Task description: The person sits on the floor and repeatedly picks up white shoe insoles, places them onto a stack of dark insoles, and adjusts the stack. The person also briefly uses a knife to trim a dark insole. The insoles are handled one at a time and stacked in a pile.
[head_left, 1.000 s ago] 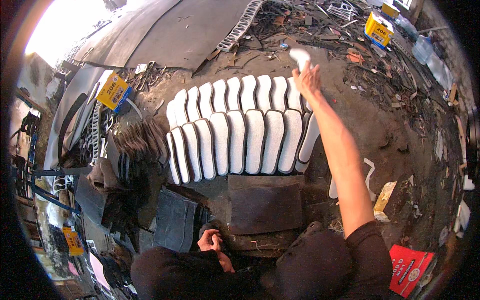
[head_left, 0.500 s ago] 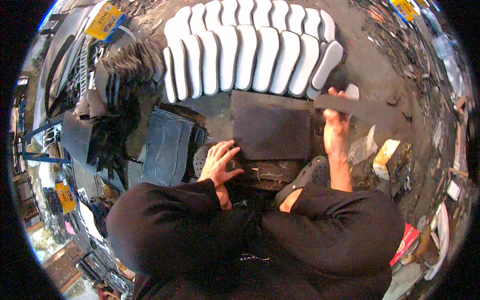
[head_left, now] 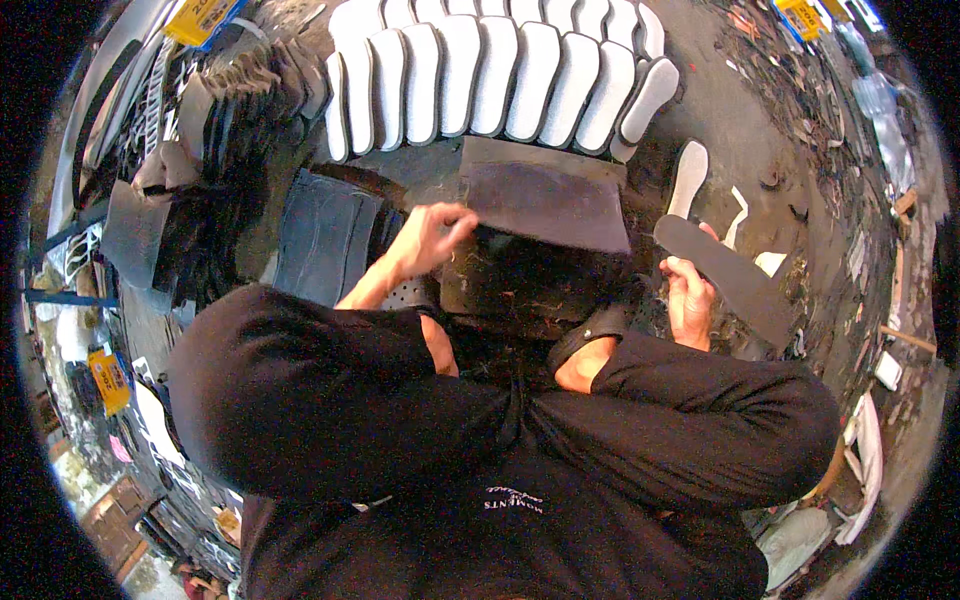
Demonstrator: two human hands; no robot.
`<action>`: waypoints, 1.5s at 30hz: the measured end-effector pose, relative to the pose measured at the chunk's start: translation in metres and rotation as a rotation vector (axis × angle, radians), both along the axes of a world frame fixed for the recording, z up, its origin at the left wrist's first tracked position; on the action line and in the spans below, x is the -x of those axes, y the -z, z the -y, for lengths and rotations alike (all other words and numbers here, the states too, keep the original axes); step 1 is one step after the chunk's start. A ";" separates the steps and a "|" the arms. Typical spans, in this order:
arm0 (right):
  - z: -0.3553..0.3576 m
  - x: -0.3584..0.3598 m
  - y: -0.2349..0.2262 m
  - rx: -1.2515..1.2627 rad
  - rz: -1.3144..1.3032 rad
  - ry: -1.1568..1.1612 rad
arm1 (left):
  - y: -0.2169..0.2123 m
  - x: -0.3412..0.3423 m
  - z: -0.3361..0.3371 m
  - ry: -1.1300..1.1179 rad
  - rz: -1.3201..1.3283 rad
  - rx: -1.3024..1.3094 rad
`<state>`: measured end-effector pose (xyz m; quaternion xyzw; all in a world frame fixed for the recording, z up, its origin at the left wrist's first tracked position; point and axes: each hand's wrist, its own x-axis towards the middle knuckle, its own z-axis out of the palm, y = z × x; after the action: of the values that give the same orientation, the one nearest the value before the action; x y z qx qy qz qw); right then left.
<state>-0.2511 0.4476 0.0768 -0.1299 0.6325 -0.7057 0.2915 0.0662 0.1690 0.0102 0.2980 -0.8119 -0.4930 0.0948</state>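
A dark rectangular sheet (head_left: 550,200) lies over a low dark block (head_left: 530,285) between my feet, its near edge pulled back from the block's front. My left hand (head_left: 435,240) is closed in a pinch at the sheet's near left corner. On the right, my right hand (head_left: 688,300) grips a dark grey sole-shaped piece (head_left: 725,270), tilted with its far end toward the lower right. Just beyond that piece, a pale insole (head_left: 689,172) rests on the ground.
Two rows of white, dark-edged insoles (head_left: 460,80) stand packed together at the far side. Stacked dark curved pieces (head_left: 215,115) are at the left, near a blue-grey sheet (head_left: 325,240). Scraps (head_left: 790,140) litter the ground on the right, with a white strip (head_left: 738,218) among them.
My left hand has moved up and closed on the sheet's corner, and the near edge has shifted away. My right hand has come nearer, turning the sole-shaped piece; the pale insole shows more fully.
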 end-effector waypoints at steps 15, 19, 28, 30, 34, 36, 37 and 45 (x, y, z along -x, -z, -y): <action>0.050 0.005 -0.049 0.095 -0.079 -0.273 | -0.001 0.027 0.050 -0.037 -0.016 -0.660; 0.085 -0.033 -0.005 0.074 0.065 -0.477 | -0.013 0.005 0.033 0.151 0.008 -0.447; 0.113 -0.077 0.049 0.036 0.121 -0.766 | 0.000 0.020 -0.020 -0.477 -0.285 -0.869; 0.077 -0.041 0.075 0.067 0.324 -0.560 | 0.006 0.019 -0.020 -0.539 -0.303 -0.859; 0.038 -0.010 0.079 -0.227 -0.008 -0.353 | 0.007 -0.008 -0.038 -0.619 -0.257 -0.788; 0.024 -0.018 0.078 -0.310 -0.093 -0.312 | 0.018 -0.005 -0.052 -0.606 -0.199 -0.742; 0.024 -0.025 0.074 -0.337 -0.133 -0.315 | 0.021 -0.006 -0.059 -0.678 -0.242 -0.652; 0.028 -0.036 0.054 -0.562 -0.434 -0.317 | 0.022 -0.014 -0.067 -0.749 -0.059 -0.498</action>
<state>-0.2147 0.4198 0.0224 -0.2874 0.8202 -0.4074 0.2807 0.0804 0.2364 -0.0120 0.5711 -0.5015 -0.6133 0.2150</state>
